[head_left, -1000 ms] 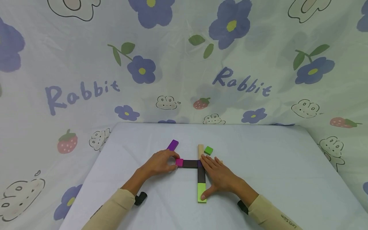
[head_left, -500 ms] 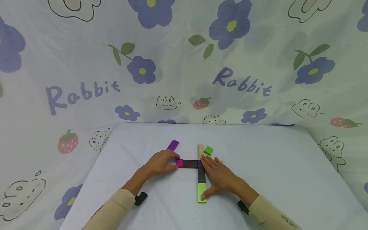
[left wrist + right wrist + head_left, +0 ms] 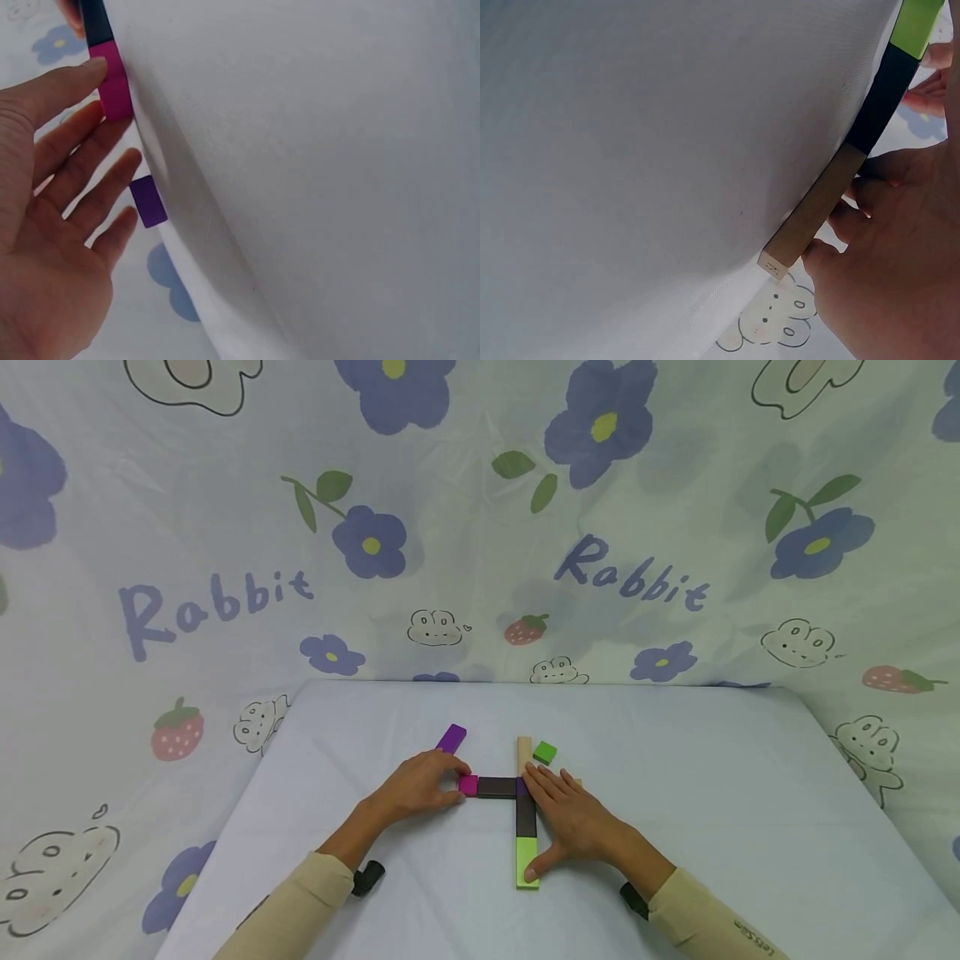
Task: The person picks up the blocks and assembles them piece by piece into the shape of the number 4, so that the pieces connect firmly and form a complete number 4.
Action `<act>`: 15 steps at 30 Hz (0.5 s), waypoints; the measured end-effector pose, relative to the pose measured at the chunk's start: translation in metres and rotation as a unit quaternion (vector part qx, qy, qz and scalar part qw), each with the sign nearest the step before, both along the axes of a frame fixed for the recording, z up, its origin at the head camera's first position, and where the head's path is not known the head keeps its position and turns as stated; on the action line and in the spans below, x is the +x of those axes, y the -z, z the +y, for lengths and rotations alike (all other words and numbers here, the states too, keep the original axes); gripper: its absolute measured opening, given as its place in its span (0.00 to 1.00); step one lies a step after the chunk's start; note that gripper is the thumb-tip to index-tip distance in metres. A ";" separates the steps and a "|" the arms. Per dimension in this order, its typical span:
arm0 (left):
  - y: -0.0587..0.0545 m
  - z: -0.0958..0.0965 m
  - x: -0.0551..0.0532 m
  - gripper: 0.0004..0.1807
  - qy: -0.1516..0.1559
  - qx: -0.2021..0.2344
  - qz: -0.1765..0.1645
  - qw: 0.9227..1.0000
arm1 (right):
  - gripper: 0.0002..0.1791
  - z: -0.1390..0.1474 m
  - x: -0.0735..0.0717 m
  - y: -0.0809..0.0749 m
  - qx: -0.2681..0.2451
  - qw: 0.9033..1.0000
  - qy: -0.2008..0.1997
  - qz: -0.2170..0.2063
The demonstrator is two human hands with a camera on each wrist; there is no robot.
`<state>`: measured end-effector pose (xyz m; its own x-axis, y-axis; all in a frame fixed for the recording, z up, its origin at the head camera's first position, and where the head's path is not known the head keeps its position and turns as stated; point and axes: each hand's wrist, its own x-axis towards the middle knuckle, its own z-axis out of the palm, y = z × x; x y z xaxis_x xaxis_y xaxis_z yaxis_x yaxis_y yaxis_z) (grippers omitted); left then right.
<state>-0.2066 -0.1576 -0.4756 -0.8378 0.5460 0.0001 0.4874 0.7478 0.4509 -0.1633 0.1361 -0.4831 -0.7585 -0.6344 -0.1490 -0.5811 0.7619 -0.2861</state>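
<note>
In the head view, the left hand [image 3: 420,783] pinched the pink block [image 3: 468,786] on the worktop [image 3: 712,752], its grip clamped on the left end, thumb at the near corner and a finger at the far one. Right of the pink block and touching it lay a black block [image 3: 497,787], running to a small dark patch [image 3: 521,787] in the middle of a cross. The right hand [image 3: 573,818] had its grip apart: straight fingers lay over the right side of the cross, and the thumb, spread to the near side, touched the lime block [image 3: 527,852]. A second black block [image 3: 527,814] joined the lime block to the middle; a tan block [image 3: 524,754] formed the far arm. A tan end [image 3: 577,783] showed right of the fingers. The green block [image 3: 545,752] lay just right of the tan block, and the purple block [image 3: 452,739] slanted beyond the left hand, partly hidden. In the left wrist view, the thumb pressed the pink block's side, and another fingertip was just beside the purple block. In the right wrist view, lime, black and tan pieces ran in line, fingers beside the tan one; which tan piece, I could not tell.
</note>
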 end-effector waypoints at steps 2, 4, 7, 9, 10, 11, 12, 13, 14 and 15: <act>0.000 0.000 0.000 0.18 0.004 -0.001 0.004 1.000 | 0.81 0.000 0.000 0.000 0.000 1.000 0.000 -0.001; 0.000 0.001 -0.001 0.18 0.006 -0.002 0.006 1.000 | 0.80 0.000 0.000 0.000 -0.001 1.000 0.001 -0.002; 0.001 0.001 -0.001 0.18 0.004 -0.002 0.006 1.000 | 0.80 0.000 0.000 0.000 -0.003 1.000 0.001 -0.002; 0.001 0.001 -0.001 0.19 0.000 -0.002 0.003 1.000 | 0.80 0.001 0.000 0.000 -0.004 1.000 0.001 -0.002; 0.000 0.002 0.000 0.20 -0.002 -0.001 0.002 1.000 | 0.80 0.001 0.000 0.000 -0.005 1.000 0.001 -0.002; 0.000 0.002 0.000 0.20 -0.004 0.000 -0.001 1.000 | 0.80 0.001 0.000 0.000 -0.005 1.000 0.001 -0.002; 0.000 0.002 0.000 0.21 -0.007 0.002 -0.004 1.000 | 0.80 0.001 0.000 0.000 -0.006 1.000 0.000 -0.002; 0.000 0.002 0.000 0.22 -0.009 0.003 -0.007 1.000 | 0.80 0.001 0.000 0.000 -0.006 1.000 0.000 -0.002; -0.001 0.002 0.000 0.23 -0.011 0.005 -0.010 1.000 | 0.80 0.001 0.000 0.000 -0.006 1.000 0.000 -0.002; -0.001 0.002 0.000 0.23 -0.012 0.005 -0.012 1.000 | 0.80 0.001 0.000 0.001 -0.006 1.000 0.000 -0.002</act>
<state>-0.2067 -0.1560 -0.4745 -0.8501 0.5263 -0.0156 0.4585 0.7545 0.4697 -0.1630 0.1368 -0.4837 -0.7576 -0.6365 -0.1447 -0.5798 0.7580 -0.2987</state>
